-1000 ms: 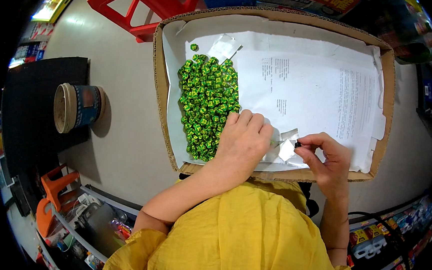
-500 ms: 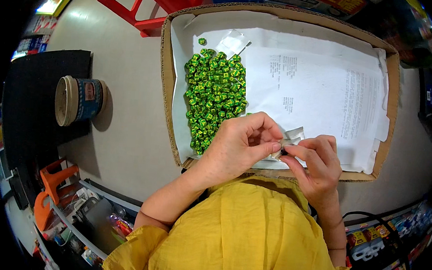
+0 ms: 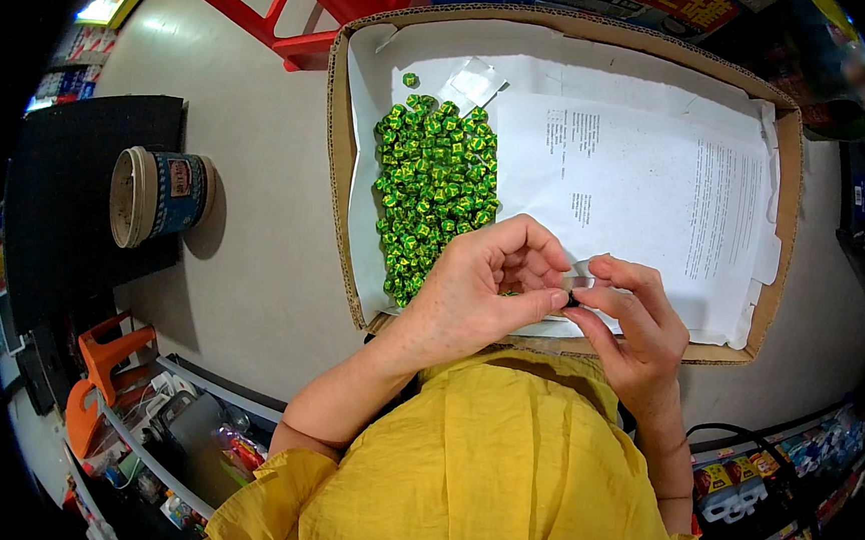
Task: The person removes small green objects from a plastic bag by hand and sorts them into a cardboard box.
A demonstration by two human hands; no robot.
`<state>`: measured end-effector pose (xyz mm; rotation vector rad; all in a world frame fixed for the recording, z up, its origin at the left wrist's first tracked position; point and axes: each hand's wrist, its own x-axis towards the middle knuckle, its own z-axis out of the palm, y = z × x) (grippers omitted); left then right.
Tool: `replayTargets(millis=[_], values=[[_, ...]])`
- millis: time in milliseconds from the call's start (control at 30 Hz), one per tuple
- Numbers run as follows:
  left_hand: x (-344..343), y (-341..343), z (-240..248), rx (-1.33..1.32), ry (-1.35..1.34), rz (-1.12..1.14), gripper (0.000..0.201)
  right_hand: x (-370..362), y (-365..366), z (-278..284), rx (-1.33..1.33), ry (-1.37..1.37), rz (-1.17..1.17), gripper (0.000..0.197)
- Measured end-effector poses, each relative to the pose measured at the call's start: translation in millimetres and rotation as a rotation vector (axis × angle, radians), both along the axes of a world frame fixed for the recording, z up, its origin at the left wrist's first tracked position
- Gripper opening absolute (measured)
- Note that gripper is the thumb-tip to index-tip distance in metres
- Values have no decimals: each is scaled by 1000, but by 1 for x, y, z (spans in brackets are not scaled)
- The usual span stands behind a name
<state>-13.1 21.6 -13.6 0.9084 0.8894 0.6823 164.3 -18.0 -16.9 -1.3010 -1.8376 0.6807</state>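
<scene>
My left hand (image 3: 497, 280) and my right hand (image 3: 630, 319) meet above the near edge of a shallow cardboard box (image 3: 334, 163). Between their pinched fingertips is a small silvery foil wrapper (image 3: 579, 281), partly covered by the fingers. A small dark lump (image 3: 572, 300) shows just below it, at the right thumb. Left of the hands, inside the box, lies a heap of small green-and-yellow wrapped pieces (image 3: 434, 175). One single wrapped piece (image 3: 411, 80) sits apart beyond the heap. Flat silvery square sheets (image 3: 477, 80) rest at the heap's far end.
Printed white paper (image 3: 649, 185) lines the box. A red plastic stool (image 3: 308, 46) stands beyond its far left corner. On the left, a tub (image 3: 172, 197) lies beside a black mat (image 3: 87, 196). Shelves with packaged goods (image 3: 733, 492) flank me at lower right.
The foil between my fingers shows less and looks more folded; its flared upper corner no longer sticks out. My hands stay nearly in place, and the view has shifted slightly.
</scene>
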Motion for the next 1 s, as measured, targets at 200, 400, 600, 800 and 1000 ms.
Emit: replayTargets(millis=[200, 400, 600, 800, 1000], values=[[0, -1, 0, 21, -34, 4, 29, 0, 1, 4, 10, -15, 16, 26], [-3, -2, 2, -168, -155, 45, 33, 3, 4, 7, 59, -32, 88, 29], [-3, -4, 16, -164, -148, 96, 35, 1, -5, 13, -515, 684, -37, 30], [-7, -7, 12, 14, -73, 47, 34, -8, -4, 20, -893, 917, -92, 10], [-6, -11, 16, -8, -101, 38, 36, -9, -4, 26, -909, 926, -86, 7]])
